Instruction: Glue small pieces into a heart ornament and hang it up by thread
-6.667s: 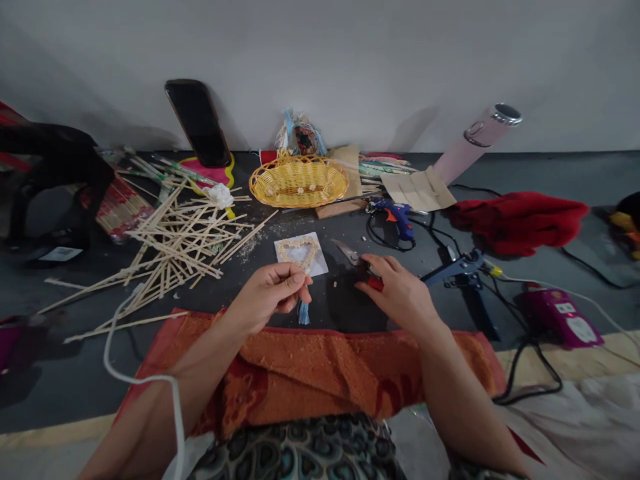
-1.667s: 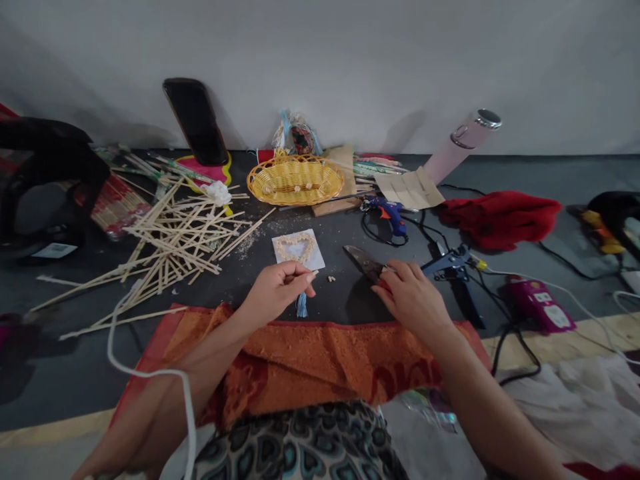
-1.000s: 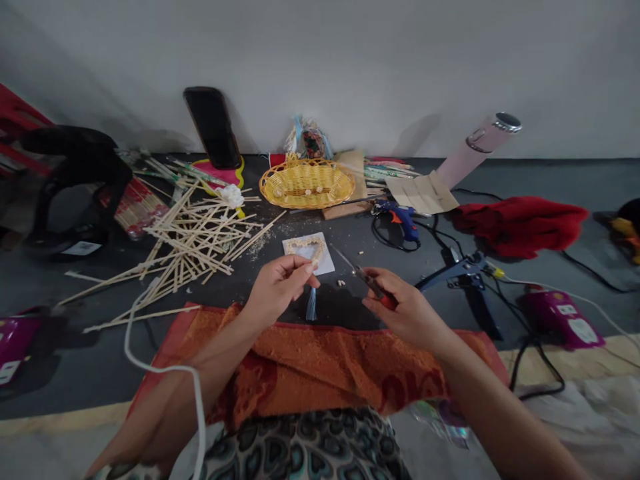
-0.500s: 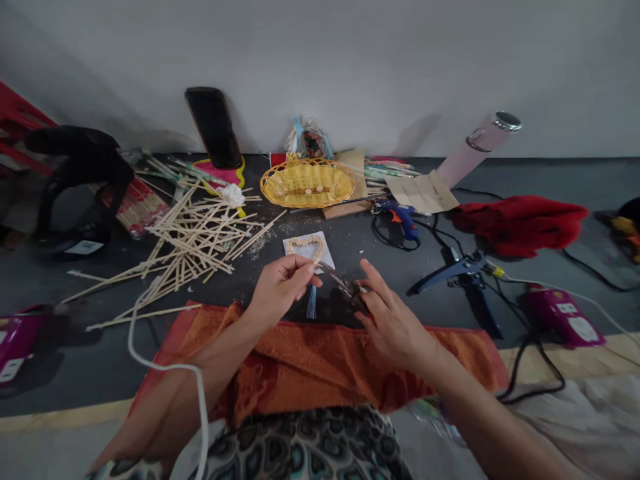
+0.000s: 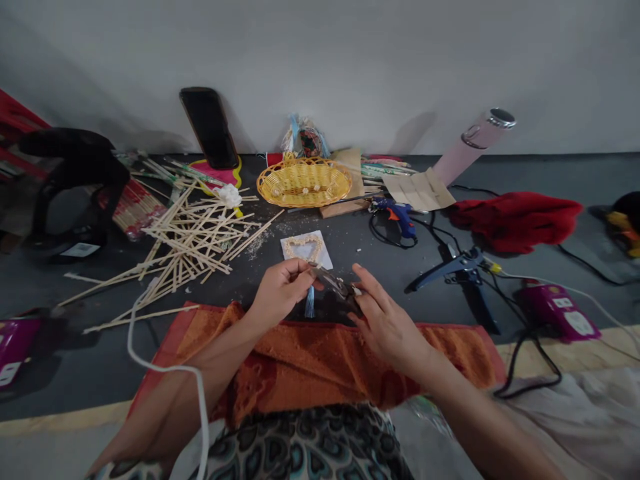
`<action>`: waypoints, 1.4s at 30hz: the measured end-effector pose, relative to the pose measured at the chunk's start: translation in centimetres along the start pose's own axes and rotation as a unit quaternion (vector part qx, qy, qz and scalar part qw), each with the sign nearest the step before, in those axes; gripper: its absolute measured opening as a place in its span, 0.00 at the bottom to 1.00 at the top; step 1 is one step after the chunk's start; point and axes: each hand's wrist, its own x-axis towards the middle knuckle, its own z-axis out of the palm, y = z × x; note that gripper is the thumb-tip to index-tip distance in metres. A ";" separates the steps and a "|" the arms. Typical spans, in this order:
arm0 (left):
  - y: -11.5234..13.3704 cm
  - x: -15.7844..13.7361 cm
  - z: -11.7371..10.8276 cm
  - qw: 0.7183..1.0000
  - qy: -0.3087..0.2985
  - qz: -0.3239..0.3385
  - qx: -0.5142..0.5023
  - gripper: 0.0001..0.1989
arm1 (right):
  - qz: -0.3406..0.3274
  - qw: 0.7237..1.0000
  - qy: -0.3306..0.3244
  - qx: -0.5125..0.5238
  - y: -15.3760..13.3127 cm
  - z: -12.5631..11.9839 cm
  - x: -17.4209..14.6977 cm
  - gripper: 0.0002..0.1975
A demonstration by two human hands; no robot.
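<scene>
My right hand (image 5: 387, 313) is closed around the handles of a pair of small scissors (image 5: 333, 281), whose metal blades point left toward my other hand. The fingertips of my left hand (image 5: 283, 287) are pinched together at the blade tips, on something too small to make out. Just beyond them, a heart outline of pale small pieces (image 5: 304, 245) lies on a white paper square (image 5: 324, 257). A blue tassel (image 5: 310, 303) shows below the paper, between my hands. An orange towel (image 5: 320, 360) is spread under my forearms.
Loose wooden sticks (image 5: 195, 233) are heaped at left. A yellow woven basket (image 5: 304, 183) stands behind the paper, with a phone (image 5: 210, 127) leaning at the wall. To the right are a blue glue gun (image 5: 400, 217), a blue-handled cutter (image 5: 450, 270), a red cloth (image 5: 520, 220) and cables.
The scissors have tilted slightly and my right fingers have shifted a little on the handles. My left hand keeps its pinch near the tips. The whole view has shifted slightly.
</scene>
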 end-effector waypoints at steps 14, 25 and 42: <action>0.8 -1.1 -0.4 0.994 -0.028 0.073 0.081 0.16 | 0.076 0.995 -0.027 0.063 -0.2 0.4 0.2 0.29; 0.3 -0.8 -0.3 0.994 0.017 0.084 0.067 0.11 | 0.092 0.995 -0.019 0.031 1.1 0.5 1.4 0.29; 0.0 -0.2 -0.4 0.990 -0.075 -0.025 -0.120 0.15 | 0.072 0.996 -0.041 0.022 1.1 0.4 1.3 0.27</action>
